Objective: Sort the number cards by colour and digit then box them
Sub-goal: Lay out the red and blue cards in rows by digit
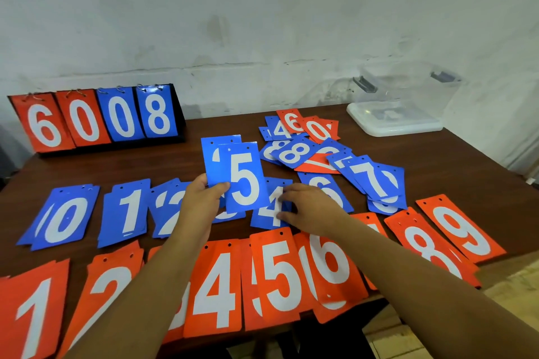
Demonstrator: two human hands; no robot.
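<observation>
The blue 5 card (245, 176) is in the air above the middle of the table (116, 166), upright and a little tilted, with a second blue card (214, 154) partly hidden behind it. The digit on that second card cannot be read. The left hand (201, 198) holds both cards at their lower left corner, the thumb curled over the front and the other fingers behind.

Just to the right, the right hand (309, 210) lies low over the blue 4 pile (267, 213) and its fingertips touch the top card. It is not clear whether they pinch the card or only rest on it.

The blue 4 pile belongs to a row of blue piles on the table: blue 0 (62, 213), blue 1 (128, 210) and blue 2 (166, 207) on the left, blue 6 (323, 186) and blue 7 (376, 181) on the right. Nearer to the person runs a red row: red 1 (32, 312), red 2 (108, 280), red 4 (215, 285), red 5 (280, 274), red 6 (332, 268), red 8 (428, 248) and red 9 (460, 227).

Behind the blue row lies a mixed heap (300, 146) of blue and red cards overlapping one another. At the far right corner a clear plastic box (405, 96) stands on a white lid (393, 125). At the far left a flip scoreboard (99, 116) shows 6 0 in red and 0 8 in blue.
</observation>
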